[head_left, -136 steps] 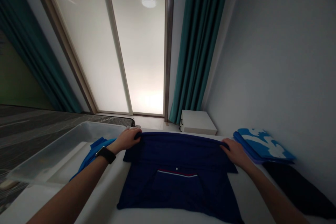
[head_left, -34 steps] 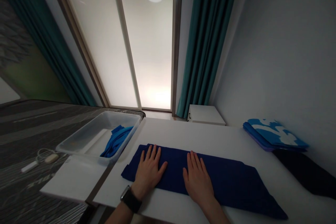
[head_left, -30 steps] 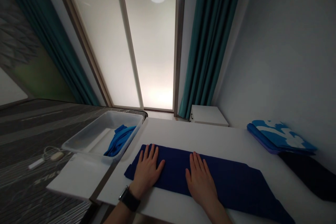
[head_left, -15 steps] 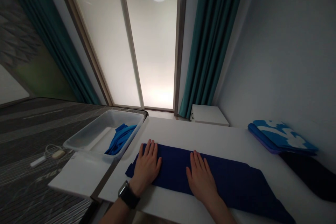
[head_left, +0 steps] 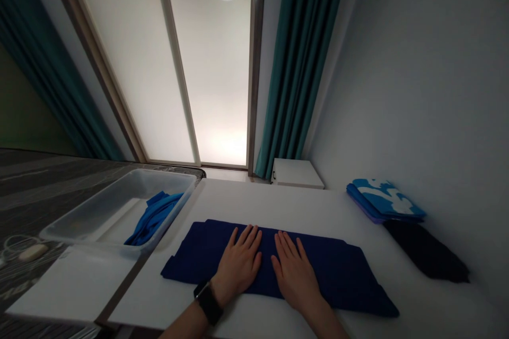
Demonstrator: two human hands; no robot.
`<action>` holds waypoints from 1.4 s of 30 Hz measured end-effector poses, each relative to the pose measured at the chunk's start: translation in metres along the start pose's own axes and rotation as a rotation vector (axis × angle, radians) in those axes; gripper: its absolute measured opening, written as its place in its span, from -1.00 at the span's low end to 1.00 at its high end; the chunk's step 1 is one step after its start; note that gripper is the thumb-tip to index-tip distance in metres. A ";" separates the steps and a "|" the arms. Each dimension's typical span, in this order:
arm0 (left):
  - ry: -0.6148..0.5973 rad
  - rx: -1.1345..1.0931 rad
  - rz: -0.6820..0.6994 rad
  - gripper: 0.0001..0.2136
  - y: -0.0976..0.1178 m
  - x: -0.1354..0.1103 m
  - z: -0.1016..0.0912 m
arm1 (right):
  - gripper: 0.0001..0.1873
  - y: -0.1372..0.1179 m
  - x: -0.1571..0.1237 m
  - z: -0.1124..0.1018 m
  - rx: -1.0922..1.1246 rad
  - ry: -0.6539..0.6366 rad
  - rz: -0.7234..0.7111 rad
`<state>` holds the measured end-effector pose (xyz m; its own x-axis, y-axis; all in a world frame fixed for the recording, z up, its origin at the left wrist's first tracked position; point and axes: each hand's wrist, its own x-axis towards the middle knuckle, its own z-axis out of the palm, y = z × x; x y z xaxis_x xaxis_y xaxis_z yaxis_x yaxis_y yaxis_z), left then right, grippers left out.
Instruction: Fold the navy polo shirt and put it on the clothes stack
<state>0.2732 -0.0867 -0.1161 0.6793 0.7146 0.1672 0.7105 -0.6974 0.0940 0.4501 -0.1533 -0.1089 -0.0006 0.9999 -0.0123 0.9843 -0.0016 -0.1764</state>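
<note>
A dark blue garment, folded into a long strip, lies across the white table. Flat on its middle rests my left hand, fingers stretched out, with a black watch on the wrist. Close beside it, my right hand also lies flat on the cloth with its fingers extended. A small gap separates the two hands, and neither grips the fabric. The garment's ends stick out on both sides of my hands.
To the left, a clear plastic bin holds crumpled blue clothing. Folded blue clothes with a white pattern are stacked at the right, by a black folded cloth. A white cabinet stands beyond the table.
My left hand has slid along the cloth from its left end to its middle, nearer my right hand. The view has shifted to the right.
</note>
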 end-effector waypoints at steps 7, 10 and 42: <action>0.008 -0.042 0.073 -0.44 0.023 0.020 -0.013 | -0.38 0.044 -0.009 -0.005 -0.066 0.076 0.137; 0.022 -0.074 0.133 -0.43 0.038 0.031 -0.009 | -0.38 0.054 -0.011 0.000 -0.078 0.074 0.154; -0.277 -0.129 0.031 -0.56 -0.107 0.022 -0.065 | -0.50 0.135 0.006 -0.021 0.043 0.091 -0.071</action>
<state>0.2001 -0.0006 -0.0586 0.7370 0.6684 -0.1001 0.6715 -0.7076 0.2201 0.5868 -0.1472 -0.1126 -0.0522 0.9945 0.0913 0.9739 0.0709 -0.2155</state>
